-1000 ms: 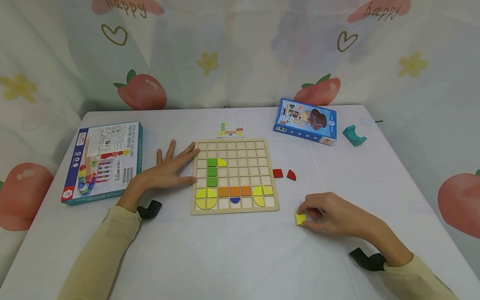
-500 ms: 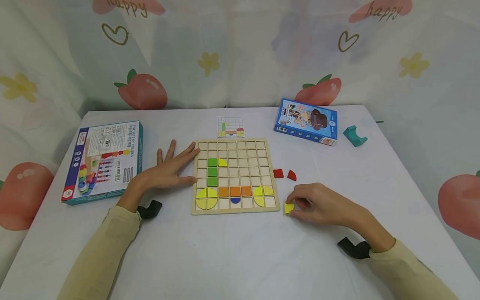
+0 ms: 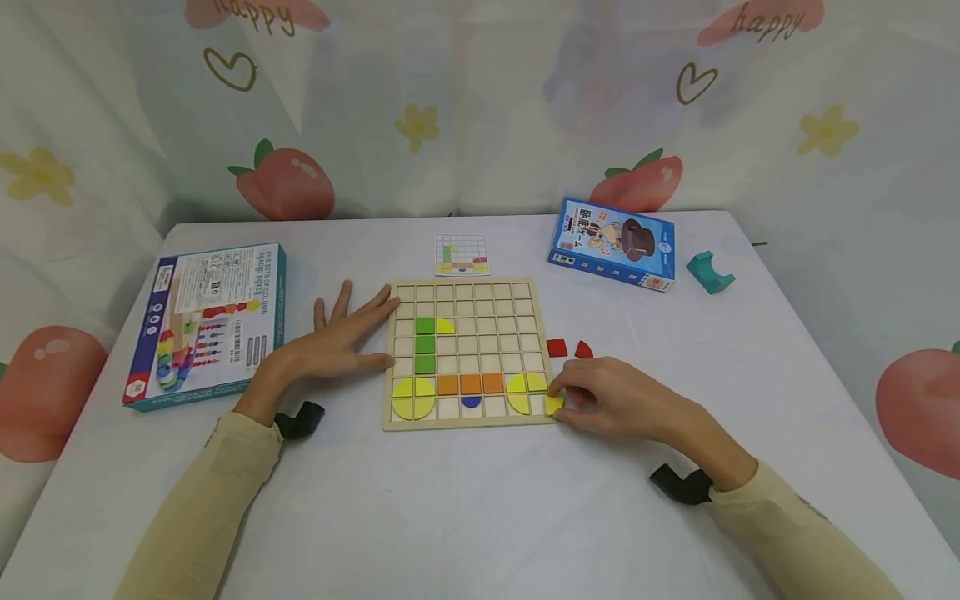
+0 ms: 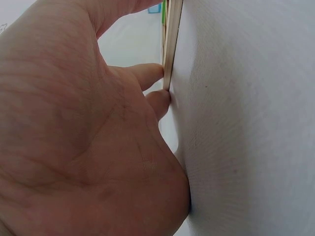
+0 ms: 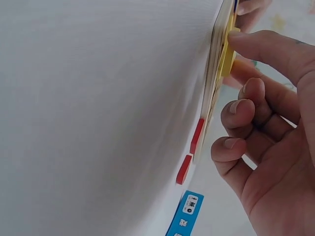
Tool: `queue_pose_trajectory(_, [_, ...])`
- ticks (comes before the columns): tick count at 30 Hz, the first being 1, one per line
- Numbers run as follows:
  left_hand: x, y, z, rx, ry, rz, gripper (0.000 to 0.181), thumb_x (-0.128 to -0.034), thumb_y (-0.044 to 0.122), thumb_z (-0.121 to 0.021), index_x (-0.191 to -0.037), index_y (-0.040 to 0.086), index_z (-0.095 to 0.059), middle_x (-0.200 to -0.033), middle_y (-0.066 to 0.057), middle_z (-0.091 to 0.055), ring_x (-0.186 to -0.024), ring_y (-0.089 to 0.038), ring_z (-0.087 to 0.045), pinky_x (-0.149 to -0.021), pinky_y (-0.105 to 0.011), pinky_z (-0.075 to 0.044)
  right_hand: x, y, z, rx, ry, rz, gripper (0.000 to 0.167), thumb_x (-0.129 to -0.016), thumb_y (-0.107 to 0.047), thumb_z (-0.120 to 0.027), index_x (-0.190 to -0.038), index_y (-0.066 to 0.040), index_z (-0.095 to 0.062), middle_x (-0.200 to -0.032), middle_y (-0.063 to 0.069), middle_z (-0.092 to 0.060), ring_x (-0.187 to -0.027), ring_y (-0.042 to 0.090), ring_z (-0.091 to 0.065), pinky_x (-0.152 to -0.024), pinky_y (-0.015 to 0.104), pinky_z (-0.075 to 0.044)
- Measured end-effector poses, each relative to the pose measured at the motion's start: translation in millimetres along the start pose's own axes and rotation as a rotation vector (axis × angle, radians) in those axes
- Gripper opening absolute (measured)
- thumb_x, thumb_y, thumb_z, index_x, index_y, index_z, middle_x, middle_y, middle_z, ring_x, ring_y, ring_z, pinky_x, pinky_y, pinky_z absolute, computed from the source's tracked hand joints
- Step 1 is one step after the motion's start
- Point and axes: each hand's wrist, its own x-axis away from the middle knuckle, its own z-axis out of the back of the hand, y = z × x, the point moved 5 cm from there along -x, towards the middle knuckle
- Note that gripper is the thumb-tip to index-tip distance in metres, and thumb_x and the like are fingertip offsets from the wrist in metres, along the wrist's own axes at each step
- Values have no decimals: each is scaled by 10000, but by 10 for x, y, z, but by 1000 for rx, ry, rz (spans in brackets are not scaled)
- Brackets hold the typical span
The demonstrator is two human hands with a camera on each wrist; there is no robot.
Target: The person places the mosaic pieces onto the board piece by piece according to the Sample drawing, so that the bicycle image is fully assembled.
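A wooden grid board [image 3: 480, 347] lies mid-table in the head view, bearing green squares [image 3: 425, 344], orange squares [image 3: 470, 383], a blue half-round piece [image 3: 471, 401] and several yellow quarter-circle tiles. At the board's lower right corner, my right hand [image 3: 630, 402] pinches a yellow tile [image 3: 553, 405] between thumb and forefinger, seen side-on over the board's edge in the right wrist view; its other fingers curl loosely. My left hand [image 3: 333, 343], fingers spread, touches the board's left edge with thumb and fingertips; the left wrist view shows its palm beside that edge.
Just right of the board lie a red square [image 3: 557, 347] and a red quarter-circle [image 3: 583, 350]. Behind it sits a pattern card [image 3: 462, 254]. A large box [image 3: 206, 325] stands left; a blue box [image 3: 611, 243] and a teal curved block [image 3: 710, 272] lie back right.
My right hand has carried the yellow tile leftward and slightly away from me, from the tablecloth to the board's lower right corner. My left hand stays at the board's left edge.
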Motion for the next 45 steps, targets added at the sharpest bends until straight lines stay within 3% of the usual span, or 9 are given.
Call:
queue_pose_trajectory(14, [-5,-6,-2,-9,-2,1,949,-960,482,-687,-1718,299,-146,-1820,20,17,-1612,-423,325,-1194,-755,272,-109,-81,-27,19,-5,-15,271,-902,-234,-846,-1163,-194,-785,-877,-98,-607,-814,56,-540,-677,183,-470])
queue_pose_trajectory(45, [3,-6,-4,-8,2,-8,945,-964,495,-681,-1718,296,-146,-1820,27,14,-1615,-420,319,-1198,-753,270,-134,-93,-59,15,1,-5,289,-904,-224,-844,-1185,-187,-788,-989,-83,-688,-859,58,-560,-710,177,-496])
